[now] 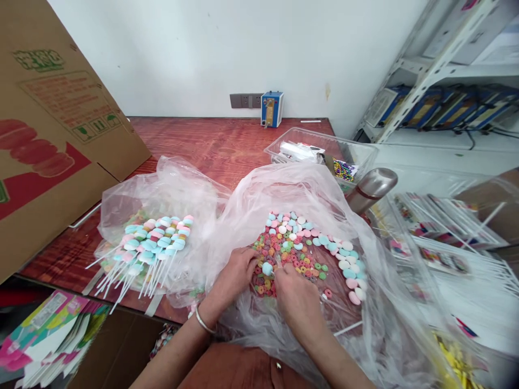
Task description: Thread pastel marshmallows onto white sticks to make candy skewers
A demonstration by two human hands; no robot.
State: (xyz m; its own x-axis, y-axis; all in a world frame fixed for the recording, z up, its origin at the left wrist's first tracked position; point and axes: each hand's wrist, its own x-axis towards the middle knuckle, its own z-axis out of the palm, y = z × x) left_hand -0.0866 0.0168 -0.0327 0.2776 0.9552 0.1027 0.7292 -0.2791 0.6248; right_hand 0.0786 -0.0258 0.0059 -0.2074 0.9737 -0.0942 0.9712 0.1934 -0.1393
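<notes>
Both forearms reach forward from the near edge of the table (211,140) into an open plastic bag (308,189) that lies at that edge, right of middle. The left hand (233,275), a bangle (203,322) on its wrist, lies palm down with the fingers curled, and its fingertips pinch a pale blue marshmallow (267,268). The right hand (298,302) is knuckles up, fingers bunched shut beside the same marshmallow; a thin white stick (347,328) shows just to its right, but whether the hand grips a stick cannot be told. The marshmallow sits over a heap of loose candy (300,251), coloured rings and pastel discs, inside the bag. Left of it, near the table's left edge, finished skewers (152,243) lie on a second bag. A cardboard box (52,124) leans over the left edge; its green and red printing is too blurred to read. Towards the far right corner stand a clear tub (324,148) and a steel flask (371,189).
</notes>
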